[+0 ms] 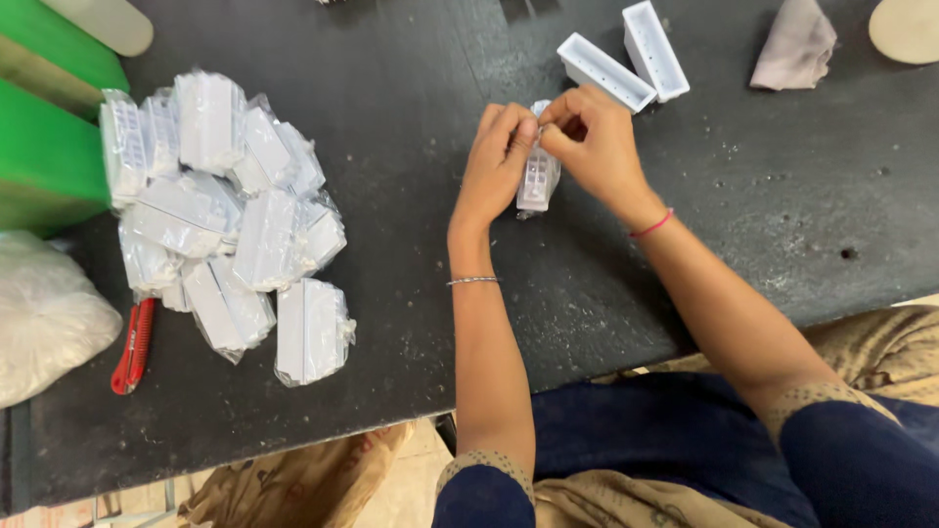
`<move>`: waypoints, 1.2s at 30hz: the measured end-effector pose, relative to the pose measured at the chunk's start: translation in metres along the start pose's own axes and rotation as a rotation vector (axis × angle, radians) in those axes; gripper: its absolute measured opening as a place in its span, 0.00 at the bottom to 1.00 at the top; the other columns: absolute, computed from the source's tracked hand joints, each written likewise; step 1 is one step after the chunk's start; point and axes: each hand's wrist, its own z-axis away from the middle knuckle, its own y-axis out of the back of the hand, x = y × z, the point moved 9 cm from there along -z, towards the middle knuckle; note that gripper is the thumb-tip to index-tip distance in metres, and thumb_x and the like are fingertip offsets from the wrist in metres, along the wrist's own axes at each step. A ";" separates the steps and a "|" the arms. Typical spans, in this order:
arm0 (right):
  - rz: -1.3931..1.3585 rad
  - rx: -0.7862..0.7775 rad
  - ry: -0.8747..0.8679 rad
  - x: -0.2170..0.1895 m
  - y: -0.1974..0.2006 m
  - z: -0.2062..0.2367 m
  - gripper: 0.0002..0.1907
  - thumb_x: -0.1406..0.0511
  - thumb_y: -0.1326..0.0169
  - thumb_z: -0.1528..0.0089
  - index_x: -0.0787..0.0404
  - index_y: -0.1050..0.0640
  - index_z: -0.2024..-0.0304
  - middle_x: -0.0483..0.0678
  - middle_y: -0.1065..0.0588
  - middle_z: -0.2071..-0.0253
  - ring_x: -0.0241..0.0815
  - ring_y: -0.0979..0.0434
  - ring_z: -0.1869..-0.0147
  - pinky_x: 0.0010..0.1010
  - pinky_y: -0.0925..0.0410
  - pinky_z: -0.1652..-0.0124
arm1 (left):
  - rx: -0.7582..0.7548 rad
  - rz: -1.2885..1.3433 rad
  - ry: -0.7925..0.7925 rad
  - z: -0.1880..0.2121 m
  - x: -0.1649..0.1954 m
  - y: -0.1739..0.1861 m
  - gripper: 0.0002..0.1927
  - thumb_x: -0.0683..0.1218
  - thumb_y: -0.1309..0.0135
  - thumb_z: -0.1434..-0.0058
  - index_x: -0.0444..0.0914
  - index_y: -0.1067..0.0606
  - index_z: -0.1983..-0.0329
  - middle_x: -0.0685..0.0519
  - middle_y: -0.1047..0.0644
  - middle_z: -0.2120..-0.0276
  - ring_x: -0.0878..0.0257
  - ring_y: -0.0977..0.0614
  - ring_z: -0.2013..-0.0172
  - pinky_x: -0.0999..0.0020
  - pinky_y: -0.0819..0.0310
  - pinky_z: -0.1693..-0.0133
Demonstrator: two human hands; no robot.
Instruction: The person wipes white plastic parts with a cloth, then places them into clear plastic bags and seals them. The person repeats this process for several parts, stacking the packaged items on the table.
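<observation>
Both my hands meet over the middle of the dark table (411, 88). My left hand (495, 161) and my right hand (595, 147) pinch the top of a clear plastic bag holding a white plastic part (538, 181), which hangs down between them. My left wrist wears a thin metal bangle, my right wrist a pink thread. To the left lies a heap of bagged white parts (230, 210), several of them, each in its own clear bag.
Two unbagged white box-shaped parts (626, 59) lie just beyond my hands. A grey cloth (794, 47) and a round beige disc (905, 27) sit far right. Green bins (44, 127), a white sack (44, 318) and a red-handled tool (134, 344) are at the left.
</observation>
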 end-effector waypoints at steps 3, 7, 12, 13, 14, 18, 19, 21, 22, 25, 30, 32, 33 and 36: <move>-0.094 -0.116 -0.050 0.002 0.001 -0.003 0.07 0.71 0.40 0.38 0.67 0.19 0.58 0.44 0.24 0.59 0.33 0.21 0.60 0.25 0.28 0.59 | -0.060 0.098 0.049 0.008 0.001 0.006 0.07 0.43 0.45 0.33 0.37 0.28 0.54 0.52 0.29 0.55 0.60 0.21 0.55 0.65 0.22 0.53; -0.039 -0.221 -0.005 -0.015 0.008 -0.001 0.08 0.72 0.40 0.37 0.66 0.18 0.55 0.46 0.23 0.58 0.35 0.20 0.58 0.26 0.27 0.57 | -0.055 0.137 0.096 0.009 0.007 0.008 0.10 0.36 0.40 0.39 0.35 0.27 0.56 0.54 0.27 0.55 0.62 0.18 0.57 0.68 0.14 0.55; 0.218 -0.195 0.226 -0.049 0.013 0.003 0.09 0.70 0.37 0.35 0.63 0.16 0.52 0.50 0.22 0.62 0.43 0.20 0.63 0.30 0.29 0.61 | -0.009 0.103 0.071 0.008 0.018 0.008 0.09 0.35 0.40 0.41 0.35 0.25 0.58 0.54 0.26 0.56 0.63 0.19 0.60 0.70 0.13 0.58; 0.295 -0.187 0.262 -0.053 0.012 0.004 0.08 0.70 0.36 0.36 0.62 0.15 0.53 0.50 0.22 0.63 0.45 0.21 0.65 0.32 0.30 0.63 | 0.001 0.086 0.079 0.008 0.019 0.009 0.09 0.35 0.40 0.41 0.35 0.25 0.59 0.54 0.26 0.57 0.63 0.19 0.61 0.70 0.13 0.59; 0.305 -0.185 0.264 -0.055 0.013 0.004 0.08 0.70 0.36 0.35 0.62 0.15 0.53 0.50 0.22 0.64 0.45 0.22 0.65 0.32 0.31 0.64 | 0.003 0.078 0.070 0.008 0.021 0.009 0.09 0.34 0.40 0.41 0.35 0.25 0.59 0.54 0.26 0.57 0.63 0.19 0.61 0.70 0.14 0.58; 0.327 -0.172 0.287 -0.056 0.012 0.008 0.07 0.70 0.36 0.37 0.62 0.16 0.55 0.50 0.23 0.66 0.45 0.21 0.66 0.31 0.30 0.65 | 0.006 0.058 0.054 0.008 0.025 0.008 0.09 0.34 0.42 0.42 0.35 0.26 0.58 0.54 0.26 0.57 0.63 0.17 0.60 0.71 0.15 0.59; 0.328 -0.166 0.295 -0.055 0.012 0.009 0.08 0.70 0.36 0.38 0.63 0.16 0.56 0.50 0.24 0.66 0.44 0.21 0.66 0.31 0.29 0.64 | 0.004 0.056 0.055 0.008 0.025 0.007 0.10 0.35 0.43 0.42 0.35 0.26 0.58 0.54 0.26 0.57 0.63 0.17 0.61 0.71 0.14 0.60; 0.299 -0.114 0.283 -0.049 0.011 0.009 0.06 0.70 0.36 0.37 0.63 0.17 0.58 0.50 0.24 0.66 0.43 0.20 0.65 0.30 0.28 0.63 | 0.004 0.006 0.031 0.007 0.027 0.004 0.10 0.35 0.44 0.42 0.36 0.27 0.58 0.54 0.27 0.58 0.63 0.17 0.62 0.71 0.16 0.61; 0.284 -0.086 0.278 -0.046 0.011 0.009 0.05 0.70 0.36 0.37 0.64 0.18 0.59 0.50 0.24 0.66 0.43 0.20 0.65 0.30 0.28 0.63 | 0.003 -0.020 0.017 0.006 0.028 0.003 0.10 0.35 0.44 0.43 0.36 0.27 0.58 0.53 0.27 0.58 0.63 0.17 0.62 0.70 0.17 0.61; 0.186 -0.034 0.168 -0.024 0.007 0.006 0.04 0.71 0.38 0.36 0.66 0.19 0.60 0.47 0.23 0.66 0.38 0.20 0.65 0.27 0.28 0.64 | 0.001 -0.037 0.029 0.006 0.024 0.001 0.08 0.36 0.44 0.43 0.36 0.28 0.60 0.53 0.28 0.59 0.63 0.18 0.63 0.70 0.19 0.62; -0.453 -0.095 -0.271 0.033 -0.010 0.003 0.05 0.67 0.46 0.34 0.62 0.20 0.59 0.38 0.23 0.65 0.27 0.25 0.63 0.22 0.31 0.61 | -0.023 0.021 0.016 0.008 0.018 -0.001 0.08 0.35 0.45 0.43 0.36 0.30 0.62 0.53 0.30 0.59 0.62 0.18 0.62 0.69 0.19 0.60; -0.619 -0.150 -0.376 0.044 -0.018 0.004 0.05 0.67 0.47 0.34 0.60 0.21 0.60 0.37 0.24 0.64 0.26 0.27 0.62 0.21 0.32 0.60 | -0.027 0.053 0.027 0.008 0.013 0.001 0.09 0.35 0.46 0.43 0.36 0.30 0.61 0.53 0.30 0.58 0.62 0.18 0.62 0.69 0.19 0.60; -0.660 -0.174 -0.411 0.047 -0.021 0.005 0.04 0.67 0.48 0.34 0.60 0.22 0.61 0.37 0.24 0.63 0.26 0.28 0.61 0.21 0.32 0.60 | -0.031 0.060 0.033 0.008 0.011 0.002 0.09 0.35 0.46 0.43 0.36 0.30 0.60 0.53 0.29 0.58 0.63 0.18 0.61 0.69 0.19 0.59; -0.777 -0.222 -0.444 0.047 -0.025 0.006 0.04 0.68 0.50 0.35 0.59 0.24 0.63 0.38 0.26 0.62 0.27 0.31 0.60 0.22 0.35 0.59 | -0.005 0.012 0.076 0.009 0.003 0.009 0.11 0.34 0.46 0.41 0.36 0.29 0.56 0.53 0.25 0.56 0.63 0.18 0.60 0.68 0.20 0.56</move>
